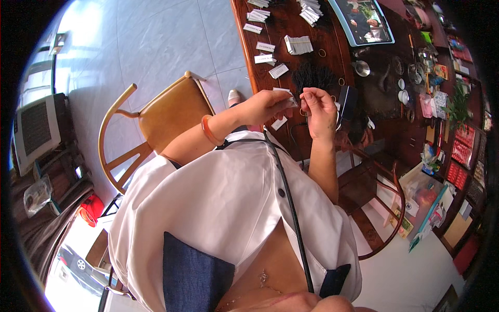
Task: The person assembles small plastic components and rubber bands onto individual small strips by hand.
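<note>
L hand (267, 106): fingers pinching sm. clear packet (293, 102) over tabletop (279, 32) edge. R hand (320, 112) just beside, fingertips together; can't tell if holding anything. Beyond: blk cord bundle (313, 76), wht paper tag stack (298, 46), then tablet (366, 22) w/ lit screen.

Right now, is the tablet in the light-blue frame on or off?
On: the tablet shows a lit colour picture on its screen, including a dark-clothed figure and some greenery.
</note>
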{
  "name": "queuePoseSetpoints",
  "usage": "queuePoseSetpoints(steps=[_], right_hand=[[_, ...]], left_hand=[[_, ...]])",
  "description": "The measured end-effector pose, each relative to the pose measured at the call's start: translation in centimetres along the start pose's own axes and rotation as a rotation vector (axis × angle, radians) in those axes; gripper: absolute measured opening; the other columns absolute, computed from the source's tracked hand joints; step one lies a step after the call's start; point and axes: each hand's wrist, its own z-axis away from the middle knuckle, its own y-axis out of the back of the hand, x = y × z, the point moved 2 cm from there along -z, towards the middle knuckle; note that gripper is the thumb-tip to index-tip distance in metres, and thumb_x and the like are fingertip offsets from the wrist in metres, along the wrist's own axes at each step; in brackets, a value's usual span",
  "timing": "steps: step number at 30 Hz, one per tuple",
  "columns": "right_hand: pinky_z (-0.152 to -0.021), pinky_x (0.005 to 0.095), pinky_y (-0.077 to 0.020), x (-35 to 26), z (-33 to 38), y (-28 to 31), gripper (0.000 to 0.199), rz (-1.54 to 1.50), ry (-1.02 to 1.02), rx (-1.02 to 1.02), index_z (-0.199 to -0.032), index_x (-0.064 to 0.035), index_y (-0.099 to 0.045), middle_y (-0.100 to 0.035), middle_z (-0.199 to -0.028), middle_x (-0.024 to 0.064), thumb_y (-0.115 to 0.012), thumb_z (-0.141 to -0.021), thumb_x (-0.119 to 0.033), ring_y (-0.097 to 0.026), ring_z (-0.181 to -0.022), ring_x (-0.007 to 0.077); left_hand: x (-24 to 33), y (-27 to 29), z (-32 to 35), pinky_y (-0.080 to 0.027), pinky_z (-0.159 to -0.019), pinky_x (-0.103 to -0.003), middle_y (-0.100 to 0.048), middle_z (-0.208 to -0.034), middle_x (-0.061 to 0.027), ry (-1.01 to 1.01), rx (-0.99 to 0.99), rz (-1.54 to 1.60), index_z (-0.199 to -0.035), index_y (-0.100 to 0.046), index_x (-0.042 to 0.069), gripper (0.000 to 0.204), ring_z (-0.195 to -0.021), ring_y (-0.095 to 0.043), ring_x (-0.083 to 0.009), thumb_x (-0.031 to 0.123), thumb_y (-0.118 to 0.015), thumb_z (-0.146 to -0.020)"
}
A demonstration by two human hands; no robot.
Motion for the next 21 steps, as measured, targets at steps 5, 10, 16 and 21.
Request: queuePoseSetpoints(steps=[5, 10, 16, 21], right_hand=[[-0.057, 0.0183, -0.0397, -1.0, 1.0, -0.5, 0.014, 0.322, 0.134, 0.067, -0.092, -0.0031, -0.064, -0.060, -0.077, -0.0004, -0.062, -0.085, -0.015, -0.049, -0.062, 0.0046], [-0.057, 0.0170, -0.0396, -0.7, 1.3, -0.4, 0.015, 0.309, 0.110, 0.099, -0.097, -0.0026, -0.062, -0.060, -0.078, -0.0005, -0.060, -0.086, -0.013, -0.048, -0.062, 0.0043], [-0.063, 0.0182, -0.0435, -1.5, 2.0, -1.1, 0.018, 0.217, 0.186, -0.041, -0.104, 0.0007, -0.056, -0.060, -0.088, 0.0042, -0.053, -0.088, -0.007, -0.052, -0.069, 0.0059], [-0.069, 0.0210, -0.0452, -2.0, 2.0, -0.9, 0.017, 0.352, 0.265, -0.126, -0.105, 0.0018, -0.055, -0.058, -0.096, 0.0066, -0.049, -0.089, -0.003, -0.054, -0.074, 0.0080]], left_hand=[[0.8, -0.1, -0.2, -0.047, -0.058, -0.030, -0.062, -0.076, -0.0065, -0.099, 0.071, -0.159, -0.097, -0.055, 0.003, 0.016, -0.065, -0.059, -0.0164, 0.015, -0.049, -0.091], [2.0, -0.2, 0.0, -0.049, -0.059, -0.026, -0.062, -0.082, -0.0051, -0.105, 0.040, -0.266, -0.115, -0.051, 0.007, 0.024, -0.071, -0.059, -0.0111, 0.013, -0.048, -0.092], [2.9, 0.0, 0.5, -0.046, -0.041, -0.023, -0.061, -0.078, -0.0030, -0.051, 0.033, -0.275, -0.117, -0.045, 0.010, 0.029, -0.056, -0.056, -0.0085, 0.013, -0.050, -0.089], [2.0, -0.1, 0.4, -0.045, -0.039, -0.022, -0.058, -0.075, -0.0005, -0.006, 0.053, -0.139, -0.114, -0.045, 0.013, 0.025, -0.052, -0.053, -0.0078, 0.015, -0.050, -0.090]])
